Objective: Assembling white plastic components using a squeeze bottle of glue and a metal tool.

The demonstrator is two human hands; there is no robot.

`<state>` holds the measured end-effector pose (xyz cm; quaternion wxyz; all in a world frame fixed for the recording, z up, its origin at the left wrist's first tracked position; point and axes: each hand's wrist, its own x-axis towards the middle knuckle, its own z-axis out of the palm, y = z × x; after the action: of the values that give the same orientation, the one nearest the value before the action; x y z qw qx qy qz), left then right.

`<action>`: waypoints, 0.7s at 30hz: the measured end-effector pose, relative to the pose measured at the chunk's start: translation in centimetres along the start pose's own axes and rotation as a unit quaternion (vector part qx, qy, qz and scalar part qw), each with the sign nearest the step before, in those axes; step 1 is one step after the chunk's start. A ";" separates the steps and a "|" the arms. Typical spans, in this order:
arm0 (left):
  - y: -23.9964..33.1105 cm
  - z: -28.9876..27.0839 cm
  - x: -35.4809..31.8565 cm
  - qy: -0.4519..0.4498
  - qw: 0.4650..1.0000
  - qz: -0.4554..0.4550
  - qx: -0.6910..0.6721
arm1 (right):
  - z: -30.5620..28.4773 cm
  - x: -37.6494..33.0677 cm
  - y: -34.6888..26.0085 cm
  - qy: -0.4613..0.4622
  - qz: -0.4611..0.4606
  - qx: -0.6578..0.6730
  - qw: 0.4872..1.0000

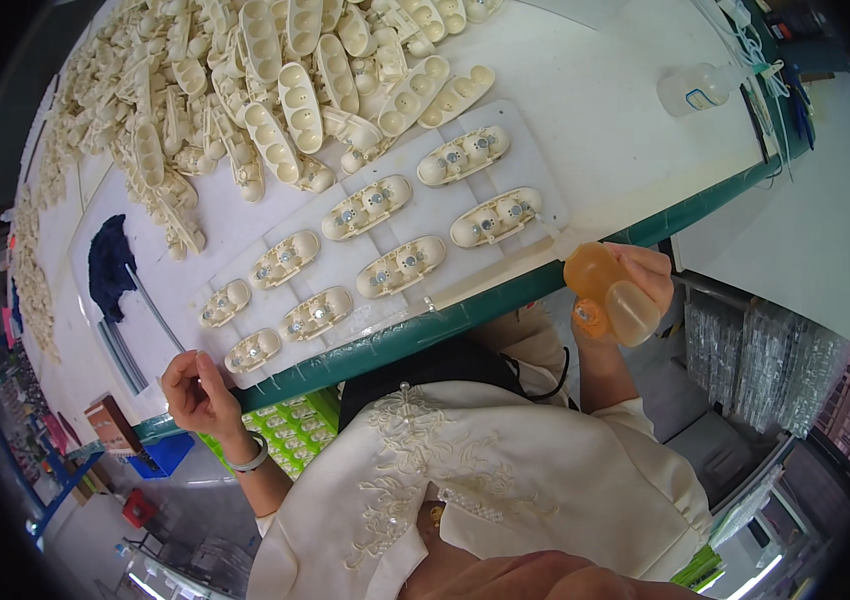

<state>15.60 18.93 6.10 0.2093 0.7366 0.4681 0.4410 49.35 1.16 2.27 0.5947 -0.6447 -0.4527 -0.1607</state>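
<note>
My right hand (647, 275) is closed round a translucent amber squeeze bottle (600, 275) beyond the table's front edge. A pale tip points from it toward the nearest cream shell (496, 217) at the right end of a white board (535, 135). Several such oblong shells, with round cups and small shiny metal pieces in them, lie in two slanting rows on this board. At the board's left end my left hand (200, 395) has its fingers curled together. A thin grey rod (157, 308) runs up to its fingertips; whether they grip it, I cannot tell.
Cream plastic parts (175, 90) are heaped across the far left of the table. Near my left hand lie a dark blue cloth (111, 265) and grey rods (122, 357). A clear bottle (693, 90) lies at the far right. Green edging (415, 335) borders the table.
</note>
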 end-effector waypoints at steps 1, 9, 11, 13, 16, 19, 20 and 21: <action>-0.1 0.0 0.0 0.000 1.000 0.000 0.000 | -0.2 -0.1 -0.1 -0.013 0.010 0.003 1.000; -0.3 0.5 0.2 0.008 0.999 0.037 0.004 | -2.6 -1.6 0.4 -0.041 0.049 -0.017 0.998; -0.3 0.3 0.2 0.013 0.999 0.035 0.008 | -2.8 -2.0 0.7 0.025 0.102 0.025 0.994; -0.5 -0.1 0.1 0.028 0.999 0.029 0.009 | -2.8 -1.8 0.6 0.034 0.120 0.057 0.990; -0.8 0.0 0.0 0.028 0.999 0.040 -0.011 | -2.6 -1.2 0.5 0.048 0.115 0.095 0.988; -1.1 0.2 0.0 0.034 0.998 0.056 -0.002 | -2.3 -0.7 -0.1 0.079 0.146 0.113 0.980; -1.1 0.2 0.0 0.034 0.998 0.060 0.011 | -2.3 -0.5 -0.4 0.092 0.176 0.129 0.972; -1.1 0.2 0.0 0.035 0.997 0.064 0.007 | -2.4 -0.3 -0.7 0.104 0.205 0.146 0.962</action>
<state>15.21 19.48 5.25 0.1589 0.7504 0.4299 0.4763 49.45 -1.23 3.03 0.7463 -0.6099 -0.2646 -0.0339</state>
